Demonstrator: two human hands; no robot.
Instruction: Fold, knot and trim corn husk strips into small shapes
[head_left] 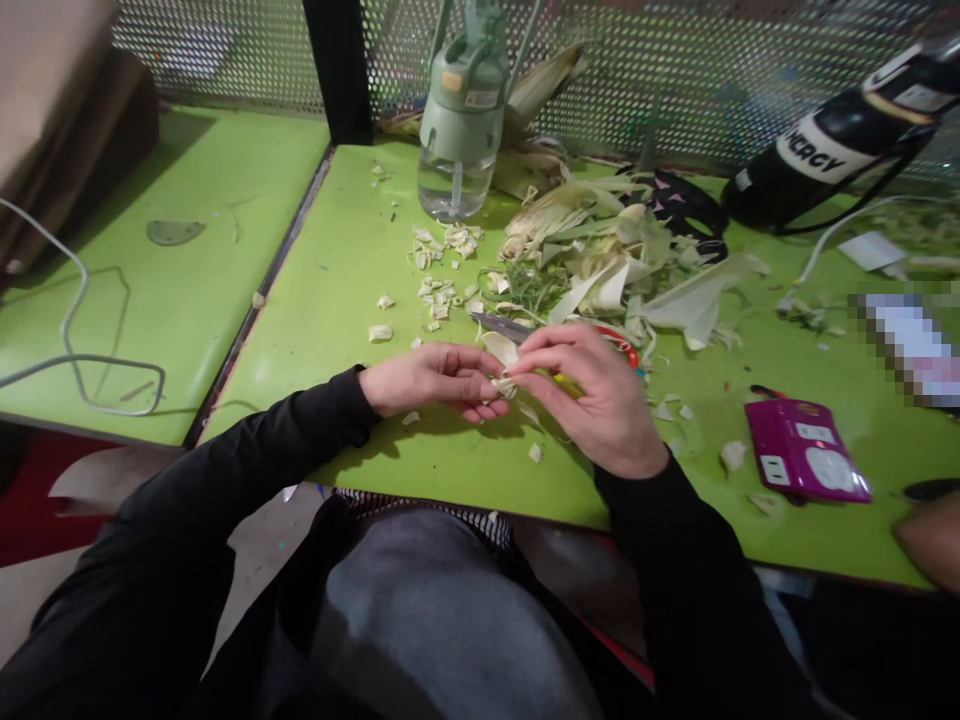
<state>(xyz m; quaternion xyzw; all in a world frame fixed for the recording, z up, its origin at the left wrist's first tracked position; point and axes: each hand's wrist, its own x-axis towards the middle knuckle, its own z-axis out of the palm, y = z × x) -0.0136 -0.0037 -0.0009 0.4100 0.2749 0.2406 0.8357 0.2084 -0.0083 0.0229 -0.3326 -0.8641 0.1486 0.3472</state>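
My left hand [442, 380] is closed, its thumb and fingers pinching a small pale strip of corn husk [504, 386]. On the other side of that strip, the fingertips of my right hand [592, 395] are pinched together on it too. A pair of scissors [499, 325] lies on the table just beyond my right hand, which hides much of it; grey blades and part of an orange-red handle show. Cut husk bits [435, 295] are scattered past my left hand. Behind the scissors spreads a heap of corn husks [600, 260] with green shreds.
A green water bottle [461, 120] stands at the back by the mesh partition [637, 80]. A black bottle [825, 150] leans at the right, near a blurred phone [915, 345]. A purple socket block [806, 450] lies closer, beside another person's arm [934, 540]. Left are a cable [67, 320] and brown bag [75, 130].
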